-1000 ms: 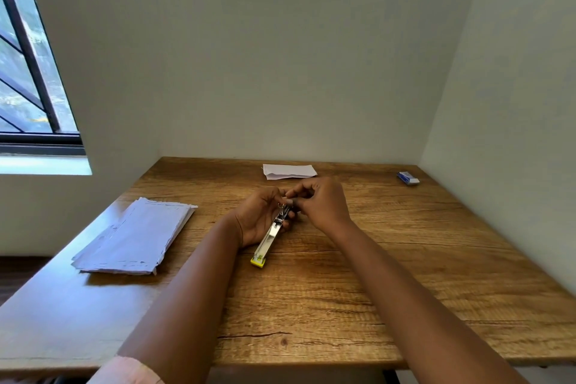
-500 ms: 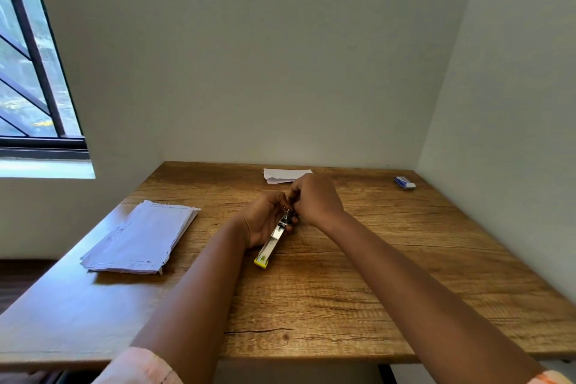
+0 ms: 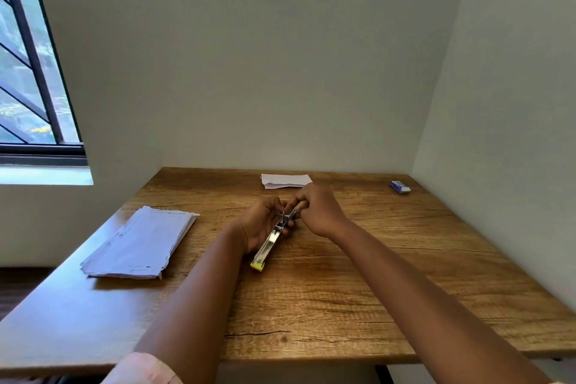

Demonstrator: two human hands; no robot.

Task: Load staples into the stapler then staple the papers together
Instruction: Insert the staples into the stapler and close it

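Wood-grain brown covers the worktop (image 3: 358, 299), which sits in the corner of a pale-walled room with a barred window (image 3: 31, 72) at the left. Near the middle of it a stapler (image 3: 270, 241) lies opened out: its long silver channel runs diagonally toward the person, and its yellow end rests on the wood closest to the camera. The far end of the stapler is raised slightly between the two hands.

The left hand (image 3: 260, 224) cups the far part of the stapler from the left side, its fingers curled around the metal. The right hand (image 3: 318, 209) is closed into a pinch at the very tip of that far end, touching a thin silver piece there; whether that piece is a strip of staples or part of the stapler itself is too small to tell. The two hands nearly touch each other over the hinge.

A thick stack of papers (image 3: 141, 243) lies flat on the left part of the worktop, well apart from the stapler. A smaller folded set of white sheets (image 3: 285, 180) lies near the back wall, just beyond the right hand. A small blue and white box (image 3: 399, 187) sits at the far right corner, well apart from everything else. A pink sleeve (image 3: 140, 369) edge shows at the bottom of the view.
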